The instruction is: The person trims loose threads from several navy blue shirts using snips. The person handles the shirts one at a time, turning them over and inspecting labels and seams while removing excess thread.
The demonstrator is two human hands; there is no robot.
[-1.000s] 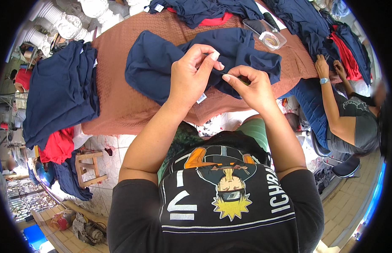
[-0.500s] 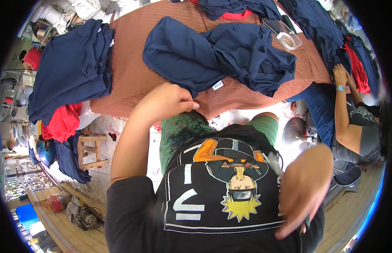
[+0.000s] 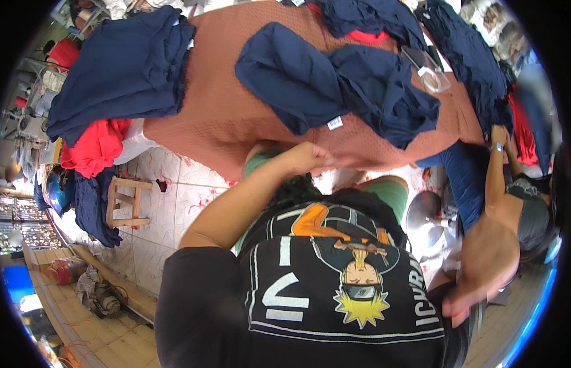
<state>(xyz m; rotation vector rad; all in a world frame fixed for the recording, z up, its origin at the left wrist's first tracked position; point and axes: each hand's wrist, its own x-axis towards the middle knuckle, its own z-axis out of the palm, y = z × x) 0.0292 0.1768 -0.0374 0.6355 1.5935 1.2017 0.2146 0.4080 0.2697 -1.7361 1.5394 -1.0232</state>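
A navy garment (image 3: pixel 291 76) with a small white tag (image 3: pixel 335 123) lies twisted across the brown cloth (image 3: pixel 205 73) on the table in front of me. My left hand (image 3: pixel 308 157) is at the cloth's near edge, just below the garment and apart from it. Its fingers are curled in, and what they hold, if anything, is hidden. Out to the right, beside my black shirt (image 3: pixel 273 276), my right hand (image 3: pixel 486 260) is raised and smeared by motion. A thin dark shape shows by its lower edge, too blurred to name.
Navy garments (image 3: pixel 123 67) are stacked at the table's left, above a red cloth (image 3: pixel 98 147). A clear case (image 3: pixel 429 70) sits far right. Another person's hand (image 3: pixel 499 135) touches navy cloth (image 3: pixel 466 55). A wooden stool (image 3: pixel 132 202) and a fan (image 3: pixel 425 211) stand on the floor.
My left hand has shifted right along the table's near edge, still curled. My right hand has swung farther out to the right. The view has turned a little; the navy garment lies as before.
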